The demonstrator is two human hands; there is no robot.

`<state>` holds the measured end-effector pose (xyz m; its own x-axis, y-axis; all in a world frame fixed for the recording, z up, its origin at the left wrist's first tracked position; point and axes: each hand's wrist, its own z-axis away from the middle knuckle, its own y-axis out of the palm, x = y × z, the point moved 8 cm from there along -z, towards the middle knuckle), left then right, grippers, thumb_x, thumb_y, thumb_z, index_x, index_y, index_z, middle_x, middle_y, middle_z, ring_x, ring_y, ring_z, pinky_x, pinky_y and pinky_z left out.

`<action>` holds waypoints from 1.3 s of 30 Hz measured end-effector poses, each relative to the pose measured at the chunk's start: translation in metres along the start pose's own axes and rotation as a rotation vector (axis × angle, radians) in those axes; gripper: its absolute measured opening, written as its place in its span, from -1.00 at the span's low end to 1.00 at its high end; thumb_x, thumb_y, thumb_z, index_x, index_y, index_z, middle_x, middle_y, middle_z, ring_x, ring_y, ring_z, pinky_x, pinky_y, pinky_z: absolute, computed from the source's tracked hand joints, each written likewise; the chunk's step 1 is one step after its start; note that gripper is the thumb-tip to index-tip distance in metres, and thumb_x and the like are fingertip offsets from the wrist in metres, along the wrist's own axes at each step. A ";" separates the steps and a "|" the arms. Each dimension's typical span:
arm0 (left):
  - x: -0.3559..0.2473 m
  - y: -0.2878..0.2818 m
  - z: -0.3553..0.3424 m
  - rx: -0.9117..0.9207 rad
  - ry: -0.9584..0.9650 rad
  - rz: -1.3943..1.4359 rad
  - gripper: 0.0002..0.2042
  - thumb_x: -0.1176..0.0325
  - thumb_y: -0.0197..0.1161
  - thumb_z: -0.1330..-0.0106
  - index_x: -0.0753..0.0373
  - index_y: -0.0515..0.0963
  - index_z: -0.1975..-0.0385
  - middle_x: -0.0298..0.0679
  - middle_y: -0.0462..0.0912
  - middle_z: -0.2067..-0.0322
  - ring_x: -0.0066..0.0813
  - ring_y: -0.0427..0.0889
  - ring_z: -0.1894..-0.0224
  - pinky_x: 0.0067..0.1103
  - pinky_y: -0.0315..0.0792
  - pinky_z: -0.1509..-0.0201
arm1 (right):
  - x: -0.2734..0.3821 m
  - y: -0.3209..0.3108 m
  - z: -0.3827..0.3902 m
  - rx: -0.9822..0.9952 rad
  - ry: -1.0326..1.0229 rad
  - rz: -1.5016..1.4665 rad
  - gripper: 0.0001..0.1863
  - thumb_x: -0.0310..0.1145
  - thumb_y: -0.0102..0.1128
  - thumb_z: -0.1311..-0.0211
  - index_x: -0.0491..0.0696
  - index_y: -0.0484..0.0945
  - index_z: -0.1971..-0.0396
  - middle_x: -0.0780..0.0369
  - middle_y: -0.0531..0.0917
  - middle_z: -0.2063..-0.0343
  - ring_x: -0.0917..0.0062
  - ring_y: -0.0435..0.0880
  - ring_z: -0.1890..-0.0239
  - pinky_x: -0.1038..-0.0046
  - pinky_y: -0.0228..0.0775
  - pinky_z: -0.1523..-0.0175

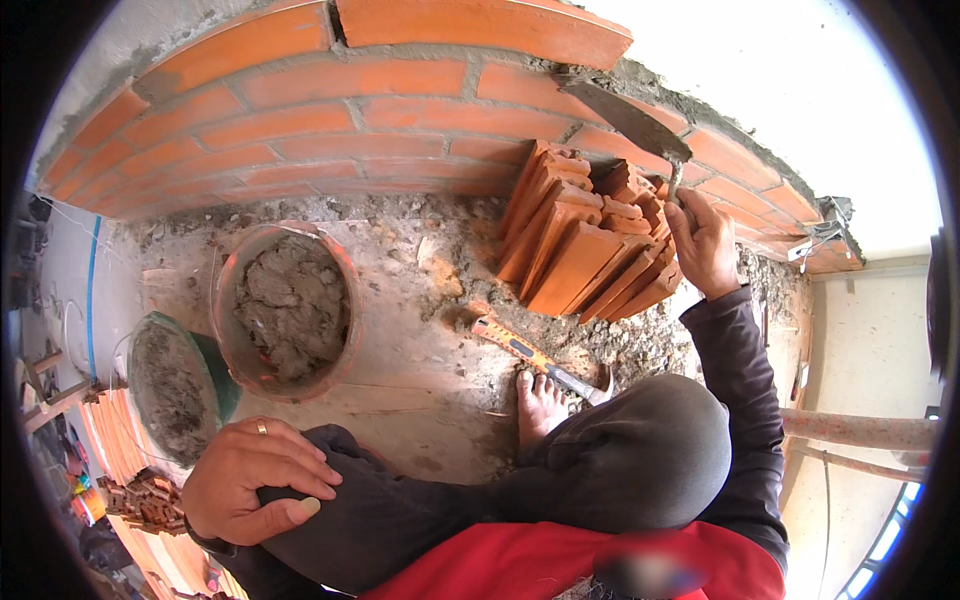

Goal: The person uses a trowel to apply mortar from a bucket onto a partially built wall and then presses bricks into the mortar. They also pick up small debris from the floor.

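My right hand (706, 242) is closed around the handle of a pointing trowel (630, 122). The blade reaches up and left to the wet mortar along the top of an orange brick wall (400, 115), its tip near the end of an uppermost brick (480, 28). Just below that hand, several ribbed clay bricks (580, 262) lean on edge in a cluster against the wall. My left hand (252, 472) lies over my left knee with its fingers extended, holding nothing.
An orange bucket (226, 345) of grey mortar (292, 298) stands on the left, beside a green bucket (220, 378) containing more. A claw hammer (540, 357) lies on the floor by my bare foot (541, 405). A pipe (850, 428) runs at the right.
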<state>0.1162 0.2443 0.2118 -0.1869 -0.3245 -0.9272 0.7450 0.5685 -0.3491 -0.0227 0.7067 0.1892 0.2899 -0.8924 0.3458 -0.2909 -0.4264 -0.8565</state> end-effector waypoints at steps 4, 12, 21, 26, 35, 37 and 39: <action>0.003 0.000 0.000 0.016 0.000 0.002 -0.81 0.28 0.39 -0.24 0.21 0.76 0.24 -0.22 0.80 0.19 -0.21 0.75 0.08 -0.39 0.54 -0.03 | -0.035 0.008 0.019 0.063 0.220 -0.200 -0.71 -0.23 0.20 -0.47 -0.20 0.63 0.16 0.21 0.56 0.67 0.46 0.59 0.64 0.40 0.41 0.42; -0.018 -0.027 -0.031 -0.188 -0.087 -0.186 -0.75 0.29 0.37 -0.25 0.30 0.72 0.17 -0.08 0.78 0.19 -0.15 0.75 0.10 -0.39 0.56 -0.02 | -0.027 0.000 0.028 0.097 0.180 -0.247 -0.64 -0.16 0.04 -0.58 -0.20 0.59 0.15 0.33 0.51 0.64 0.72 0.42 0.63 0.55 0.29 0.49; -0.116 -0.097 -0.164 -0.666 0.410 -0.902 -0.73 0.42 0.28 -0.33 0.32 0.63 0.00 -0.07 0.72 0.05 -0.21 0.67 -0.03 -0.41 0.47 -0.17 | -0.022 0.008 0.017 0.129 0.218 -0.170 -0.72 -0.26 0.13 -0.47 -0.21 0.62 0.12 -0.05 0.63 0.54 0.06 0.69 0.44 0.24 0.46 0.29; -0.134 -0.090 -0.230 -0.720 0.535 -1.178 -0.67 0.40 0.24 -0.36 0.31 0.58 -0.09 -0.05 0.67 0.01 -0.18 0.62 -0.06 -0.38 0.41 -0.22 | -0.025 0.010 0.024 0.134 0.199 -0.246 -0.68 -0.21 0.10 -0.53 -0.20 0.59 0.19 0.14 0.52 0.63 0.45 0.61 0.57 0.35 0.40 0.39; -0.126 -0.084 -0.281 -0.741 0.400 -1.148 -0.64 0.39 0.26 -0.26 0.40 0.55 -0.03 0.07 0.61 0.00 0.03 0.49 -0.15 -0.17 0.26 -0.30 | -0.021 0.006 0.006 0.122 0.128 -0.183 -0.75 -0.29 0.13 -0.46 -0.20 0.61 0.19 -0.01 0.59 0.58 0.05 0.62 0.53 0.22 0.42 0.35; -0.121 -0.084 -0.288 -0.753 0.424 -1.148 -0.65 0.39 0.26 -0.25 0.39 0.56 -0.02 0.07 0.62 0.02 0.02 0.50 -0.14 -0.16 0.26 -0.30 | -0.023 0.002 0.011 0.146 0.198 -0.220 -0.74 -0.28 0.13 -0.46 -0.21 0.60 0.22 -0.01 0.58 0.58 0.05 0.59 0.53 0.22 0.42 0.35; -0.119 -0.084 -0.290 -0.742 0.405 -1.151 -0.65 0.39 0.25 -0.25 0.38 0.57 -0.01 0.06 0.62 0.03 0.02 0.50 -0.13 -0.16 0.26 -0.29 | -0.024 0.004 0.020 0.170 0.245 -0.251 -0.70 -0.26 0.10 -0.50 -0.22 0.58 0.29 0.03 0.56 0.61 0.19 0.56 0.58 0.25 0.40 0.38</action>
<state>-0.1094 0.4542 0.3127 -0.7083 -0.7058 -0.0137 -0.4227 0.4394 -0.7926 -0.0126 0.7296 0.1702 0.1009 -0.7811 0.6162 -0.0778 -0.6237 -0.7778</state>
